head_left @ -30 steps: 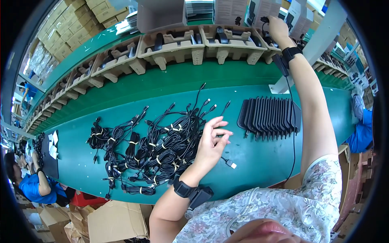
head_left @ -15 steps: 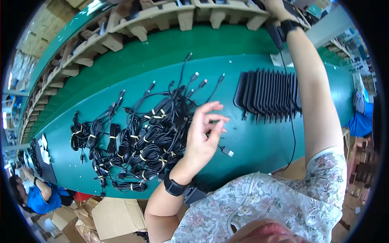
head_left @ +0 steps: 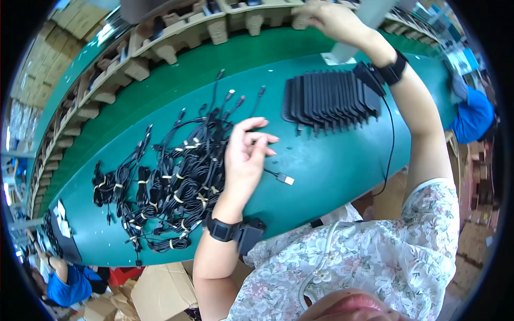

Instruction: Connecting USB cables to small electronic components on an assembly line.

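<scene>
Black cables (head_left: 176,198), tied in bundles, lay across the worktop (head_left: 321,174), probably light and limp, best taken at their tied middles. At their right edge hung the left hand (head_left: 246,156), its grip loosely apart, empty. The right hand (head_left: 336,22) was by a pulp tray (head_left: 262,16), its grip impossible to tell; nearer stood black panels (head_left: 324,101).

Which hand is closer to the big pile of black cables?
The left. The left hand is at the right edge of the pile of black cables; the right hand is farther away, up by the beige trays.
</scene>
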{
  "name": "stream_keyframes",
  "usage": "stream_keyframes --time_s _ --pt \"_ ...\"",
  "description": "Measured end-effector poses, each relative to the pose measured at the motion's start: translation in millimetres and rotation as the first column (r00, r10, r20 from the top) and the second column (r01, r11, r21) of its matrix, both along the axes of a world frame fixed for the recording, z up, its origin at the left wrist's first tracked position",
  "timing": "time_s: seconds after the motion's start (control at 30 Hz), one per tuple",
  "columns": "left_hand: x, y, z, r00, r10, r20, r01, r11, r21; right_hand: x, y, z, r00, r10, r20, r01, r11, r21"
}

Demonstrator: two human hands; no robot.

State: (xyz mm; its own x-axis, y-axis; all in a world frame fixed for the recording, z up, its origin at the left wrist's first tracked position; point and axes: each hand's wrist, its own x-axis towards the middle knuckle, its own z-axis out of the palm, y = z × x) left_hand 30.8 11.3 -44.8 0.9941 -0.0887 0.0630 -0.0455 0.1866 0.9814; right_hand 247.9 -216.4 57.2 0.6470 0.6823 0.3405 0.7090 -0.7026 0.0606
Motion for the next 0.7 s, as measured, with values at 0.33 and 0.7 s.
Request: stream_keyframes --time_s 0.33,0.7 --pt "4.6 -2.9 -3.9 0.998 -0.001 0.063 -0.004 0.997 0.078 -87.4 -172.1 -52.3 0.862 -0.327 -0.388 0.267 0.942 -0.201" --pt "1.4 -2.1 -4.3 0.994 0.017 0.112 -0.035 0.986 0.161 -118.5 -124.6 -38.0 0.888 -0.424 -0.181 0.409 0.906 -0.112"
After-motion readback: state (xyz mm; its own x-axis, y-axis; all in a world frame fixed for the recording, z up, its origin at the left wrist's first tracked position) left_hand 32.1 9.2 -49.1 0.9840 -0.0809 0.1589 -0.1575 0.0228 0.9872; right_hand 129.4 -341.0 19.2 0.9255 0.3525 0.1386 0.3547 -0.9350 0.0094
